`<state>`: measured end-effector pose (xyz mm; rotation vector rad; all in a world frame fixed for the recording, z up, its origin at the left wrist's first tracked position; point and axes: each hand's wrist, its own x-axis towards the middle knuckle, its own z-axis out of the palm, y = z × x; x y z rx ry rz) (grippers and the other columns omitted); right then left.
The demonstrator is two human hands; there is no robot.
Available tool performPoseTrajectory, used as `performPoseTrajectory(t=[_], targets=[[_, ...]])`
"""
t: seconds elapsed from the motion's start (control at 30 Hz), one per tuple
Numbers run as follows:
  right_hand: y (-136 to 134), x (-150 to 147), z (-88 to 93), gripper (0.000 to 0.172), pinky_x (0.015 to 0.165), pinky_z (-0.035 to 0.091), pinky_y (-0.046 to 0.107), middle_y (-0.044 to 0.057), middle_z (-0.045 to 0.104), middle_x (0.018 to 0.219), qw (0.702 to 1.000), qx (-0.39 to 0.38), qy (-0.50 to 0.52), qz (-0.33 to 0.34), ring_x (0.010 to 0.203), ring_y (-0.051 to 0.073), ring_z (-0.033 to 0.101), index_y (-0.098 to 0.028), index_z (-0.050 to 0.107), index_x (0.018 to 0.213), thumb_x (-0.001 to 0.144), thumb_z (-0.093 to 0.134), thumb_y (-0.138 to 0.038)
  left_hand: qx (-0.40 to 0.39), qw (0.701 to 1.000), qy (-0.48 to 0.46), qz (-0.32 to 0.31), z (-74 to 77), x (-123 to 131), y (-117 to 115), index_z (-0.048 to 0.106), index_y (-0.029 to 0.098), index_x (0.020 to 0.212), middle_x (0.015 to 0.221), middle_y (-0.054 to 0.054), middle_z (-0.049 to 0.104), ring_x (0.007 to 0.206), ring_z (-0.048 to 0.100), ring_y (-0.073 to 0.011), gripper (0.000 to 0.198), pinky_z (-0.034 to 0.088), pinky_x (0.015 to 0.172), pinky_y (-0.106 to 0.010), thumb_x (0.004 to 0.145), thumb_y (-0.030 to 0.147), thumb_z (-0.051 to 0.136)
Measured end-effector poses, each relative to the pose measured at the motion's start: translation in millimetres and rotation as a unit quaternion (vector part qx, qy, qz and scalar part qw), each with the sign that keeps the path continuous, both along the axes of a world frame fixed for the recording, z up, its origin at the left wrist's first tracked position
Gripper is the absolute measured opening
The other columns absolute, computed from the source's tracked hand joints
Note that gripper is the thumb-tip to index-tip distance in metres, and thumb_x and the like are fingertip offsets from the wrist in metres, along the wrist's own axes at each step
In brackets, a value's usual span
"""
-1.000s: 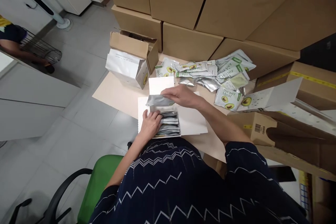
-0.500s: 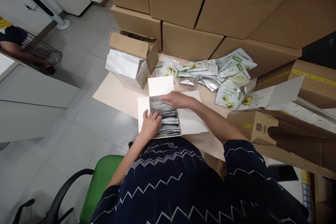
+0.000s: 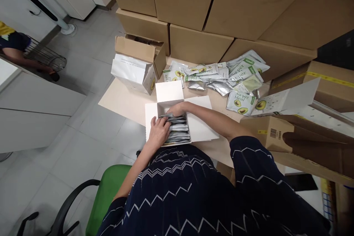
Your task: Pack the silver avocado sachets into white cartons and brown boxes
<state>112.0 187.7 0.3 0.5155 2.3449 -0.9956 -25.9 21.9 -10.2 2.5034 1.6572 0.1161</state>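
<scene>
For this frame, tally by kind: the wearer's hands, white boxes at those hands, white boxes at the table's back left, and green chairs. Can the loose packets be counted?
Hands: 2, left hand and right hand
White box at the hands: 1
White box at back left: 1
Green chair: 1
Total: 5
Loose packets: not counted, they overlap.

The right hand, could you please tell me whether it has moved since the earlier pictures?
Yes: judged against the open white box, the right hand has gone down and leftward, into the box's opening.
</scene>
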Motion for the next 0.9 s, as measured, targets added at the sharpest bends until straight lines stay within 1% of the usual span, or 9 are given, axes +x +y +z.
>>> performPoseTrajectory(t=[0.2, 0.3, 0.4, 0.5, 0.6, 0.67, 0.73, 0.8, 0.9], targets=[[9, -3, 0.4, 0.041, 0.073, 0.048, 0.027, 0.007, 0.073, 0.101, 0.998, -0.014, -0.045, 0.033, 0.080, 0.017, 0.061, -0.011, 0.066, 0.121, 0.085, 0.050, -0.001, 0.025, 0.999, 0.000, 0.030, 1.1, 0, 0, 0.067, 0.021, 0.109, 0.141, -0.019, 0.051, 0.132, 0.047, -0.0373, 0.027, 0.039, 0.108, -0.058, 0.082, 0.026, 0.069], [4, -5, 2.6, 0.042, 0.075, 0.049, 0.028, 0.007, 0.072, 0.103, 0.998, -0.017, -0.042, 0.035, 0.082, 0.017, 0.062, -0.010, 0.065, 0.124, 0.085, 0.051, -0.003, 0.022, 0.999, 0.018, 0.016, 3.3, 1, 1, 0.068, 0.018, 0.103, 0.151, -0.023, 0.042, 0.142, 0.037, -0.0425, 0.023, 0.034, 0.112, -0.064, 0.081, 0.025, 0.070], [1, -1, 13.2, 0.041, 0.079, 0.050, 0.030, 0.011, 0.071, 0.112, 0.999, -0.017, -0.021, 0.022, 0.090, 0.019, 0.064, -0.009, 0.066, 0.125, 0.085, 0.054, -0.007, 0.004, 0.999, 0.038, 0.001, 5.1, 2, 3, 0.067, 0.016, 0.098, 0.152, -0.026, 0.042, 0.141, 0.040, -0.0440, 0.019, 0.031, 0.112, -0.069, 0.082, 0.024, 0.070], [9, 19, 36.0, 0.036, 0.083, 0.050, 0.031, 0.011, 0.073, 0.111, 0.995, -0.078, 0.049, -0.033, 0.094, 0.020, 0.066, -0.011, 0.070, 0.119, 0.085, 0.058, -0.012, 0.003, 0.999, 0.047, 0.001, 6.1, 2, 4, 0.068, 0.016, 0.099, 0.151, -0.026, 0.044, 0.141, 0.042, -0.0438, 0.019, 0.032, 0.112, -0.070, 0.083, 0.025, 0.070], [40, 49, 57.3, 0.029, 0.078, 0.053, 0.027, 0.010, 0.075, 0.103, 0.959, -0.148, 0.155, -0.188, 0.086, 0.016, 0.069, -0.013, 0.071, 0.114, 0.090, 0.059, -0.025, 0.005, 0.999, 0.046, 0.002, 6.7, 2, 4, 0.068, 0.016, 0.098, 0.150, -0.026, 0.046, 0.140, 0.043, -0.0431, 0.016, 0.034, 0.112, -0.069, 0.085, 0.024, 0.068], [70, 63, 59.6, 0.032, 0.073, 0.053, 0.027, 0.010, 0.075, 0.098, 0.916, -0.070, 0.218, -0.330, 0.078, 0.015, 0.069, -0.013, 0.069, 0.116, 0.095, 0.053, -0.031, 0.004, 0.999, 0.040, 0.004, 7.0, 2, 3, 0.068, 0.016, 0.097, 0.149, -0.025, 0.047, 0.140, 0.044, -0.0431, 0.014, 0.034, 0.112, -0.069, 0.085, 0.023, 0.067], [101, 66, 48.3, 0.032, 0.076, 0.053, 0.028, 0.012, 0.075, 0.100, 0.883, 0.083, 0.220, -0.407, 0.081, 0.018, 0.070, -0.012, 0.067, 0.118, 0.095, 0.053, -0.029, 0.002, 0.999, 0.032, 0.006, 7.0, 2, 3, 0.068, 0.016, 0.095, 0.149, -0.025, 0.047, 0.140, 0.044, -0.0434, 0.013, 0.034, 0.112, -0.069, 0.084, 0.023, 0.068], [128, 59, 26.2, 0.037, 0.085, 0.052, 0.032, 0.015, 0.072, 0.114, 0.896, 0.205, 0.148, -0.366, 0.098, 0.024, 0.069, -0.013, 0.065, 0.124, 0.089, 0.062, -0.025, 0.002, 1.000, 0.025, 0.008, 6.5, 2, 2, 0.068, 0.016, 0.095, 0.149, -0.026, 0.047, 0.140, 0.044, -0.0436, 0.014, 0.034, 0.113, -0.068, 0.083, 0.022, 0.070], [154, 37, -14.4, 0.059, 0.102, 0.045, 0.041, 0.019, 0.055, 0.143, 0.943, 0.272, 0.018, -0.193, 0.129, 0.034, 0.054, -0.019, 0.056, 0.141, 0.083, 0.068, -0.021, 0.002, 1.000, 0.014, 0.014, 4.6, 1, 1, 0.067, 0.016, 0.094, 0.149, -0.025, 0.047, 0.140, 0.044, -0.0432, 0.015, 0.035, 0.113, -0.068, 0.080, 0.021, 0.071]])
